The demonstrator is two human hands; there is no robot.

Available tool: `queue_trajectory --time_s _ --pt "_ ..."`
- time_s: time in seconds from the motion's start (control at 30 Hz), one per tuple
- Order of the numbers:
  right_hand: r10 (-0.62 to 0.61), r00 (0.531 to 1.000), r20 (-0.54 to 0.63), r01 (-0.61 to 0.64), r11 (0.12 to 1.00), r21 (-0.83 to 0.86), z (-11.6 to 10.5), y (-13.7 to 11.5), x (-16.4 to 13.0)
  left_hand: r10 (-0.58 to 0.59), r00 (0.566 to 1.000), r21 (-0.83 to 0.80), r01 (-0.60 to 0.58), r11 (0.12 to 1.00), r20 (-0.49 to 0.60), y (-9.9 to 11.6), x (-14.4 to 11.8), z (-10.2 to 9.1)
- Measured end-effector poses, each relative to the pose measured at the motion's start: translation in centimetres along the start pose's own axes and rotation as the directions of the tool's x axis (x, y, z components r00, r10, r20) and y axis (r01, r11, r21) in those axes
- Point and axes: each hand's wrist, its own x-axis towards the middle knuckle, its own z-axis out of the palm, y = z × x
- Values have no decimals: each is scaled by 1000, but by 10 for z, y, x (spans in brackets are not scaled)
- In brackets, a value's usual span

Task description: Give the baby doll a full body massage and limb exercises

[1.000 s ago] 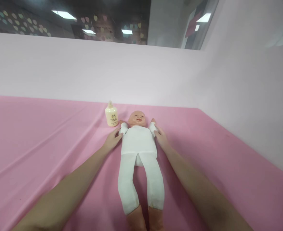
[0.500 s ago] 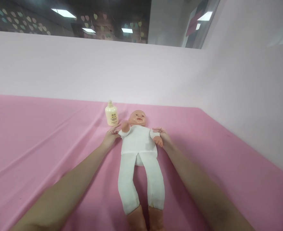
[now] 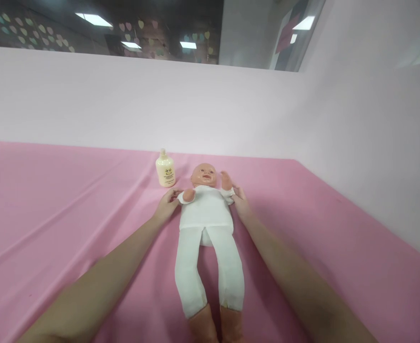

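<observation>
A baby doll (image 3: 205,224) in white clothes lies on its back on the pink sheet (image 3: 70,214), head away from me. My left hand (image 3: 167,206) grips the doll's arm on the left side, whose small hand bends in over the chest. My right hand (image 3: 241,202) holds the doll's other arm, which points up beside the head. A cream lotion bottle (image 3: 165,168) stands just left of the doll's head, a little beyond my left hand.
A pale pink wall (image 3: 159,105) rises behind the sheet and another runs along the right side (image 3: 381,143). The pink sheet has soft creases on the left. Dark glass with ceiling lights shows above the back wall.
The doll's arms have been moved: the left-side arm went from raised to folded over the chest, and the right-side arm swung down then back up beside the head.
</observation>
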Motion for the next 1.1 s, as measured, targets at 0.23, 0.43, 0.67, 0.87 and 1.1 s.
queue_trajectory --time_s 0.23,0.43,0.67,0.87,1.1 --pt "-95 995 -26 85 960 -265 -2 -2 -5 42 996 214 -24 976 -79 4 -5 2" --pt "-111 993 -35 83 885 -457 -5 -1 -3 30 997 305 -7 952 -72 6 -5 3" --pt "-47 998 -29 24 844 -535 -4 -9 -6 23 999 440 -10 898 -24 -1 0 -3" --pt "0 999 -49 -24 871 -491 -1 -13 -8 55 998 486 -53 873 10 -6 5 -8" --pt "11 997 -82 -44 912 -409 -3 -8 -5 94 995 484 -69 872 -27 -13 5 -10"
